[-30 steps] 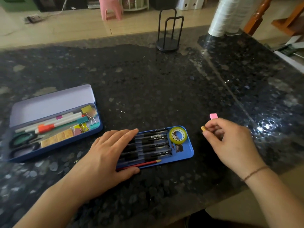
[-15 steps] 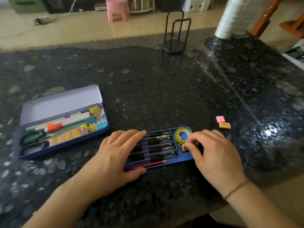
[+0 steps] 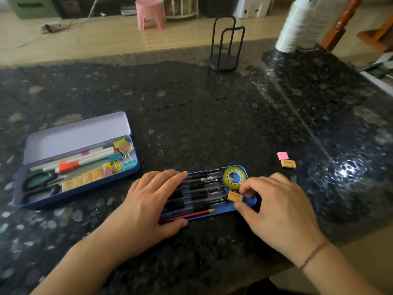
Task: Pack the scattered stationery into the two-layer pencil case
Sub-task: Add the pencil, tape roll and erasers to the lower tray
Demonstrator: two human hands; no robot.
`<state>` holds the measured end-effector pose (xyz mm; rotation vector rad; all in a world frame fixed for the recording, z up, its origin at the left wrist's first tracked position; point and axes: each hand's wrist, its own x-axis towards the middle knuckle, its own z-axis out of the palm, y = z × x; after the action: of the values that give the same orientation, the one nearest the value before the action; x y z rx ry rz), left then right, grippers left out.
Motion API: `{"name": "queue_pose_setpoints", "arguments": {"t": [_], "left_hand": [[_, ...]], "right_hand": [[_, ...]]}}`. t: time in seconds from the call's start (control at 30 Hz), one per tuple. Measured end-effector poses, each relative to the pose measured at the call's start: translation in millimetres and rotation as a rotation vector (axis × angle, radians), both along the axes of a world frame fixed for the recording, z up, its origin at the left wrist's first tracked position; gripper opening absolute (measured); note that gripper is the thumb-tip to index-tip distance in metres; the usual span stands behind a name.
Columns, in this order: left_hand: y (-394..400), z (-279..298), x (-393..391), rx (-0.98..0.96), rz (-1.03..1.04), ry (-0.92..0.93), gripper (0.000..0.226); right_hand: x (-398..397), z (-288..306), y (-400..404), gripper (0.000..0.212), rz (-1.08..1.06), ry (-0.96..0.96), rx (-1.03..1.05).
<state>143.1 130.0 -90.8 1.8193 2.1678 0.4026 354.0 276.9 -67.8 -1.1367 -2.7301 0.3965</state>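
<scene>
Right hand (image 3: pixel 278 209) pinches an orange eraser (image 3: pixel 235 197) in the blue tray (image 3: pixel 251 202) (left hand (image 3: pixel 148 201) flat on pens (image 3: pixel 204 188)).

Granite counter (image 3: pixel 191 107); case (image 3: pixel 76 167); tray (image 3: pixel 252 202); erasers (image 3: pixel 288 163)

The speckled black stone bench (image 3: pixel 191 116) bore a blue metal tray (image 3: pixel 251 202) of black pens (image 3: pixel 204 185), a red pencil (image 3: pixel 191 214), a yellow-green roll of tape (image 3: pixel 235 177) and an orange eraser (image 3: pixel 235 197). The open pencil case (image 3: pixel 74 167) had a lilac lid and blue base. A pink eraser (image 3: pixel 282 155) lay beside another orange eraser (image 3: pixel 288 163). A pink plastic stool (image 3: pixel 150 13) stood on the beige floor.
</scene>
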Motion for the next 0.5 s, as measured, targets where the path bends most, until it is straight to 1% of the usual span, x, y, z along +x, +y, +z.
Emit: {"name": "queue_pose_setpoints", "arguments": {"t": [0.17, 0.27, 0.3, 0.37, 0.4, 0.43, 0.5], "left_hand": [[0, 0, 1, -0.002, -0.002, -0.002, 0.086], [1, -1, 1, -0.005, -0.003, -0.001, 0.085], [0, -1, 0, -0.004, -0.002, 0.001, 0.085], [0, -1, 0, -0.006, -0.003, -0.004, 0.086], [0, 0, 0, -0.007, -0.003, -0.006, 0.086], [0, 0, 0, -0.008, -0.003, -0.007, 0.087], [0, 0, -1, -0.004, -0.002, -0.011, 0.087]], "right_hand": [[-7, -2, 0, 0.016, -0.009, 0.009, 0.034], [-5, -3, 6, 0.015, -0.005, 0.003, 0.013], [-3, -1, 9, 0.014, 0.004, 0.032, 0.004], [5, 0, 27, 0.009, -0.05, 0.198, 0.015], [11, -3, 41, 0.013, -0.119, 0.255, 0.03], [16, -6, 57, 0.024, -0.186, 0.244, 0.04], [26, -14, 79, 0.041, -0.266, 0.077, 0.027]]}}
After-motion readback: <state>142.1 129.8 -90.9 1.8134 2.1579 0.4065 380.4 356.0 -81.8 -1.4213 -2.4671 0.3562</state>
